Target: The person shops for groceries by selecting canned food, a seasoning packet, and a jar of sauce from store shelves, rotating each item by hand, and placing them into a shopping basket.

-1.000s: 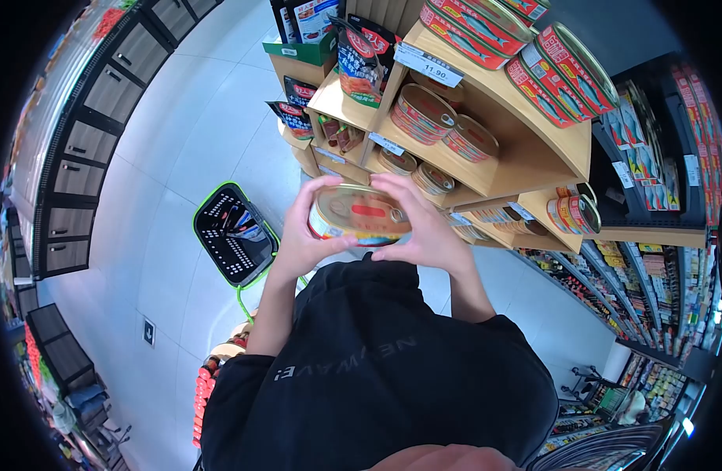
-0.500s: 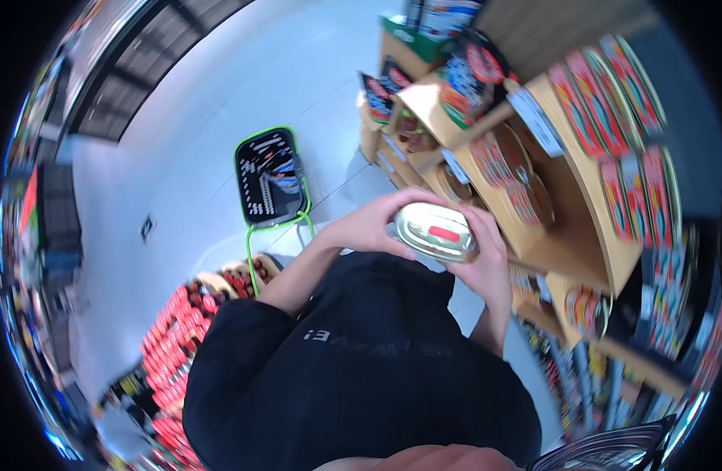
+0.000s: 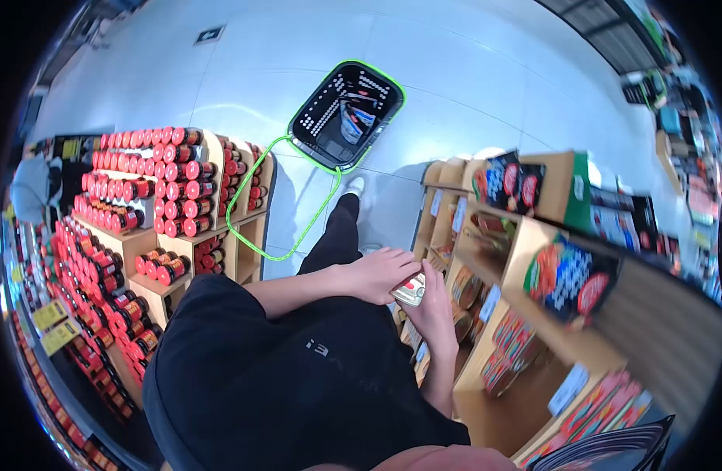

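An oval tin (image 3: 409, 290) with a pale metal lid is between my two hands, close in front of my dark shirt. My left hand (image 3: 383, 275) covers its upper left side with the fingers pressed together. On the right, my right hand (image 3: 433, 308) wraps round the other side. Much of the tin is hidden by the fingers. Beyond the hands, a black basket (image 3: 318, 149) with a green rim stands on the floor, its green handle (image 3: 278, 257) folded out towards me. A blue and white package (image 3: 356, 122) lies inside it.
Red-lidded jars (image 3: 184, 188) fill stepped wooden shelves on the left. To the right, a wooden shelf unit (image 3: 526, 271) holds tins and dark pouches (image 3: 571, 282). One of my shoes (image 3: 355, 186) is on the tiled floor near the basket. A person (image 3: 33, 188) is at the far left.
My view has turned left, bringing the basket and jar shelves to the centre and left. Both hands have lowered the tin towards my body and now cover more of it.
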